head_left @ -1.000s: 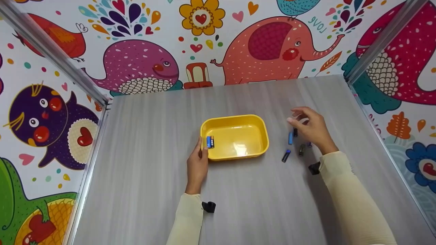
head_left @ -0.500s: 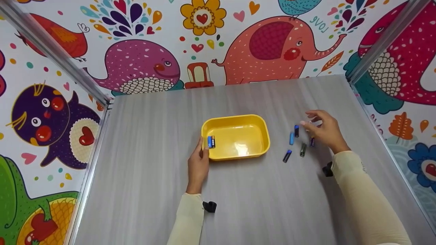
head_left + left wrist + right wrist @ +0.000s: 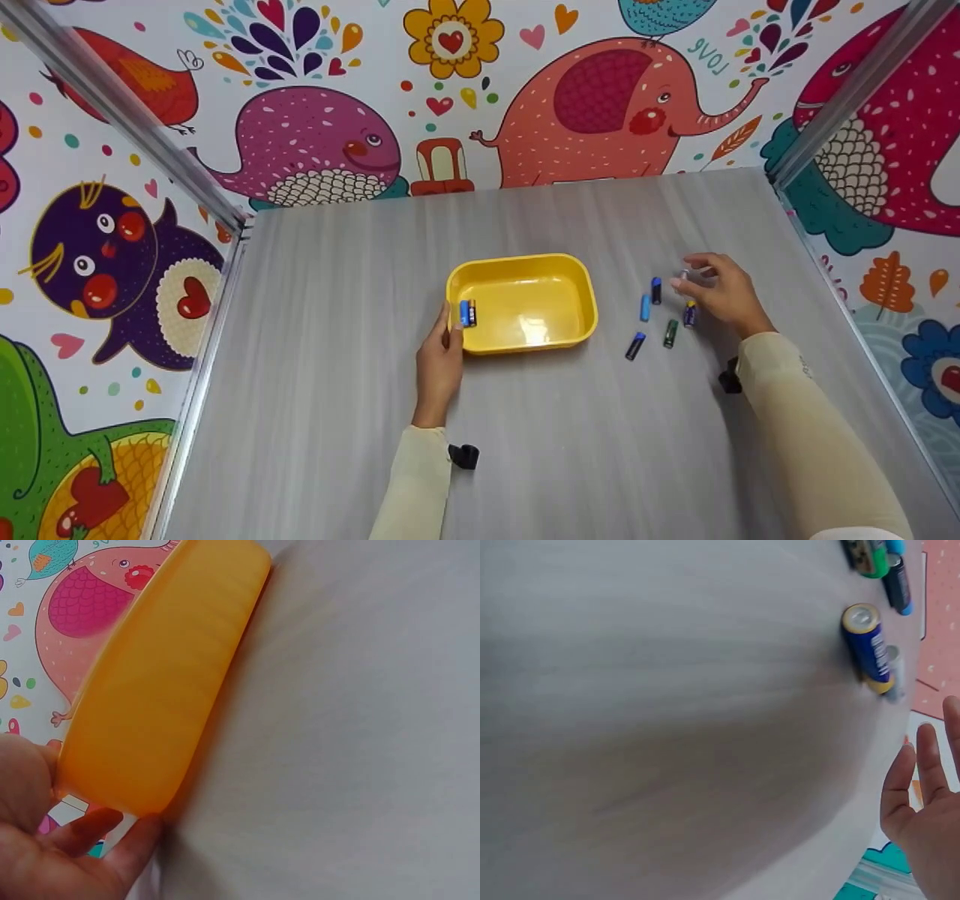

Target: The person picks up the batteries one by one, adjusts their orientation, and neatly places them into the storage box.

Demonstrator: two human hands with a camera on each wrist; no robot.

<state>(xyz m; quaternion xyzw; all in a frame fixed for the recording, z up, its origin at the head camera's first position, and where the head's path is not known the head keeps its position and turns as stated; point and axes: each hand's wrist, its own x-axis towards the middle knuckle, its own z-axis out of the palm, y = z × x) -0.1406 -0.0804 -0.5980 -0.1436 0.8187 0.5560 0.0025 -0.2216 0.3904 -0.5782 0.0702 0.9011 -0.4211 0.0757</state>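
Head: I look forward and down from above, across the surface to the wall.
Left wrist: I face the tray close up.
Right wrist: I look closely over the surface, batteries at upper right.
Shared: tray, head and left wrist; batteries, head and right wrist.

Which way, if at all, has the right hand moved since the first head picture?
Yes. The right hand moved rightward in the head view: its thumb tip went from left to right of the printed elephant's eye.
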